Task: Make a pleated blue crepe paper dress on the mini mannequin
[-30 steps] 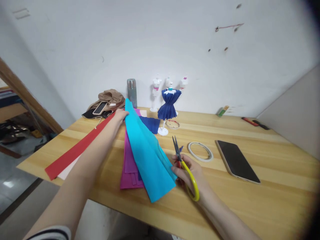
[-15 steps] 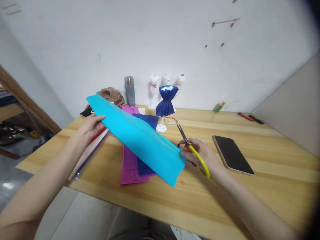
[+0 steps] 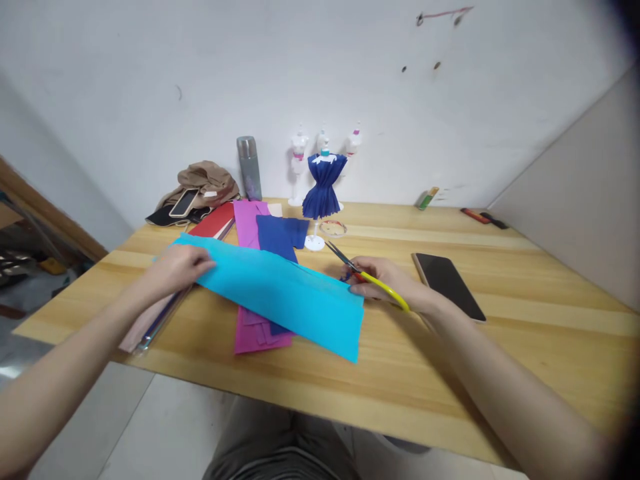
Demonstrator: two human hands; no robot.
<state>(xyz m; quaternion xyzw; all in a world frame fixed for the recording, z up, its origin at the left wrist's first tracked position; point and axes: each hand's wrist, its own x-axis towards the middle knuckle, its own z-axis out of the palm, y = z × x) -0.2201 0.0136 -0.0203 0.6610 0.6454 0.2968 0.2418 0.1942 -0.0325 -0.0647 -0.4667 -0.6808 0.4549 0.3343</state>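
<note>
A long folded strip of turquoise paper [image 3: 273, 290] slants across the table in front of me, over magenta sheets [image 3: 247, 337] and dark blue sheets [image 3: 280, 233]. My left hand [image 3: 180, 268] is closed at its left end, fingers curled on the upper edge. In my right hand [image 3: 383, 277] are scissors with yellow and red handles [image 3: 387, 291], their blades pointing away to the upper left and slightly parted. Fingers of that hand also touch the strip's right end. Behind stands a small white mannequin wearing a pleated dark blue dress [image 3: 324, 187].
Several white mannequins [image 3: 299, 160] and a grey thermos [image 3: 249, 170] stand by the wall. Brown cloth [image 3: 207, 180] with a small phone on it lies back left, near a red folder [image 3: 214, 220]. A large phone [image 3: 447, 283] rests at right, a red-black tool [image 3: 483, 217] farther back.
The turquoise strip has come down closer to the table, its left end lower. My left hand has turned palm-down over that end. The scissors stay in my right hand.
</note>
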